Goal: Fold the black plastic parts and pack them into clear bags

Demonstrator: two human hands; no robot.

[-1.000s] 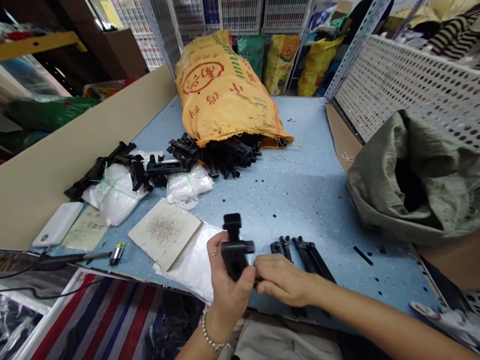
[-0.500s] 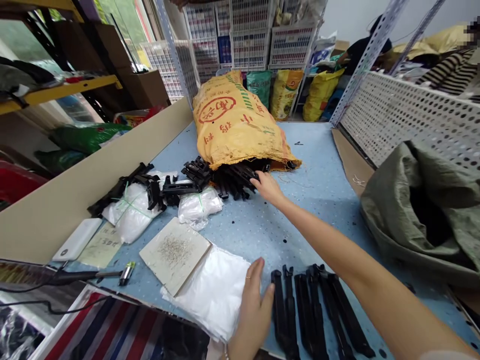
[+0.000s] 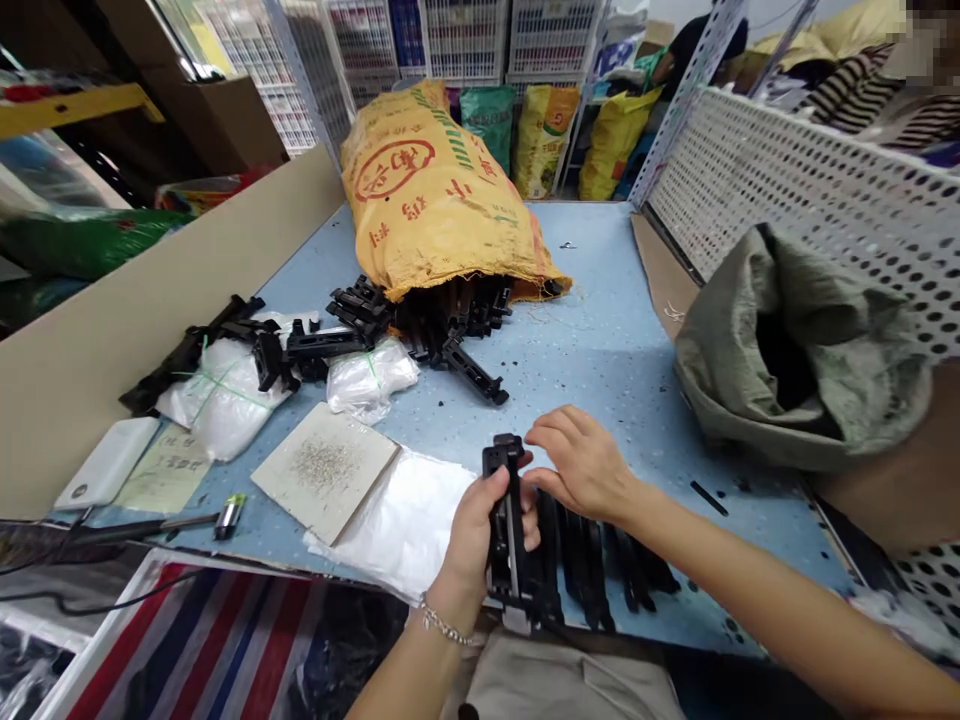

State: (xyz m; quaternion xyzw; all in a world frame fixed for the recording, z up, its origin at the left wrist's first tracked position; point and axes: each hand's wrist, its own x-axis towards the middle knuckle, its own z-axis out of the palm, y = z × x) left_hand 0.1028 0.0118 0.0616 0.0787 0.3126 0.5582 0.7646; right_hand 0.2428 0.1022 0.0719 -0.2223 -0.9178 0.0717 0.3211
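My left hand (image 3: 476, 515) is wrapped round a long black plastic part (image 3: 504, 520), held upright near the front edge of the table. My right hand (image 3: 585, 462) is just right of its upper end, fingers curved and apart, with nothing visible in them; whether a fingertip touches the part I cannot tell. Below my right hand lie several more black plastic parts (image 3: 585, 565) side by side, partly hidden by my hands. A stack of thin white sheets (image 3: 420, 520) is left of my left hand, with a speckled square board (image 3: 326, 470) overlapping it.
A yellow woven sack (image 3: 450, 215) spills black parts at the back. Clear plastic bundles (image 3: 232, 400), a white flat device (image 3: 109, 462) and a black-handled tool (image 3: 187, 522) are at left. A grey-green sack (image 3: 810, 350) stands at right. A person (image 3: 694, 50) is in the background.
My right hand has come back from the yellow sack toward me. My left hand has risen from the table and now holds a black plastic part. The view has shifted downward and right.
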